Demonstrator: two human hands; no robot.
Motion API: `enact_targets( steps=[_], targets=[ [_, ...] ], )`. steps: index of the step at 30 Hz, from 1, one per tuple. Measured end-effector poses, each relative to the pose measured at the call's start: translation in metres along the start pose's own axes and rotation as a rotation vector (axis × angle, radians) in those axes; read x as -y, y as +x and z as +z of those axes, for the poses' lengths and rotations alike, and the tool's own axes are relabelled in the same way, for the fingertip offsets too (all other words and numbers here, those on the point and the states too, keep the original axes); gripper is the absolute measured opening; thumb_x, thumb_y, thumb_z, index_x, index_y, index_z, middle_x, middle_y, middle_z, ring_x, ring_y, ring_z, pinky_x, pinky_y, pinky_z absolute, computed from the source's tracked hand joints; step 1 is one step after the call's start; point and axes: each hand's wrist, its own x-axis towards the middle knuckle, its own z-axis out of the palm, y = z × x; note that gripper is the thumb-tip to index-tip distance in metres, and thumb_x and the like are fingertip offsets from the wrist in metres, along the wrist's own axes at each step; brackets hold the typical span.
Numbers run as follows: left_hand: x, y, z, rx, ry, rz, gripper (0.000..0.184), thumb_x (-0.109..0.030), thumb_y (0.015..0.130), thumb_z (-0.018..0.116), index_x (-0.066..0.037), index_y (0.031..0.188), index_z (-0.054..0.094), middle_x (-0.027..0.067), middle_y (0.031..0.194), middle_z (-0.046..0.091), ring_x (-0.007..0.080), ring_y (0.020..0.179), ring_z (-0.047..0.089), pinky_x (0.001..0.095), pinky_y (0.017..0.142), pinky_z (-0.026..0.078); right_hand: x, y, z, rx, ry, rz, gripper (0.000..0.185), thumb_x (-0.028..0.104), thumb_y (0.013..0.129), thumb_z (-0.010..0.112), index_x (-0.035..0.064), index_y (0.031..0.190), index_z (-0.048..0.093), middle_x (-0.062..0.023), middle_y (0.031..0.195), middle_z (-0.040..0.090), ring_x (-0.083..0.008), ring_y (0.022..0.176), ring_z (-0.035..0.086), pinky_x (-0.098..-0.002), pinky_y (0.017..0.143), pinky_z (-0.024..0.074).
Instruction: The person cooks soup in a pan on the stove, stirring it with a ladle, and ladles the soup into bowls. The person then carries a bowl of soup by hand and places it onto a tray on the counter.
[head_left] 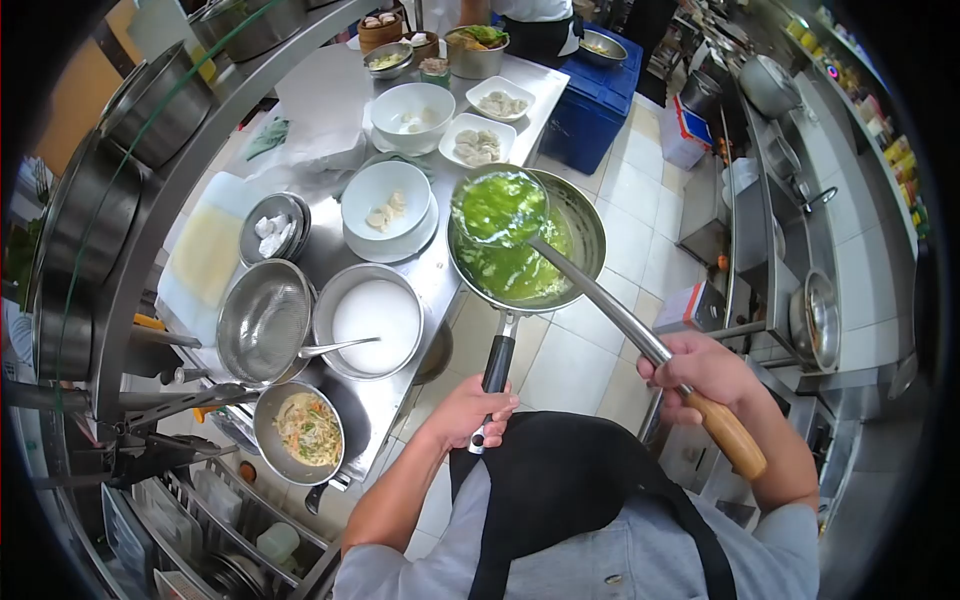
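Steel table (372, 408) carries bowls (362, 214); beside it, a ladle (604, 299) overlaps the pan (591, 238).

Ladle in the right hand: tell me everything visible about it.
The ladle has a round bowl, a long, straight, metal-looking shaft and a pale, wood-looking grip. The right hand holds it around where shaft meets grip. It slants across the picture, its bowl of glossy green liquid over the pan; whether they touch is unclear.
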Motion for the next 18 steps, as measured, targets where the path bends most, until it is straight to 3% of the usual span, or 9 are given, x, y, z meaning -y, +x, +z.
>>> enact_targets(
  steps=[8, 18],
  targets=[
    [-0.001, -0.004, -0.005, 0.012, -0.010, 0.012, 0.023, -0.005, 0.092, 0.064, -0.008, 0.081, 0.044, 0.0014, 0.063, 0.046, 0.0097, 0.044, 0.044, 0.0278, 0.038, 0.038, 0.059, 0.060, 0.056, 0.093, -0.200, -0.107, 0.011, 0.006, 0.081, 0.056, 0.0023, 0.091, 0.056, -0.0074, 0.058, 0.051, -0.0146, 0.036, 0.047, -0.0293, 0.036, 0.0363],
    [0.002, -0.010, -0.007, 0.023, 0.014, 0.017, 0.022, -0.004, 0.093, 0.063, -0.008, 0.085, 0.043, 0.0021, 0.064, 0.046, 0.0102, 0.044, 0.044, 0.0276, 0.038, 0.037, 0.049, 0.138, 0.084, 0.076, -0.499, -0.307, 0.017, 0.016, 0.092, 0.058, -0.0001, 0.087, 0.054, -0.0055, 0.058, 0.052, -0.0163, 0.041, 0.052, -0.0326, 0.040, 0.0420]
  ],
)
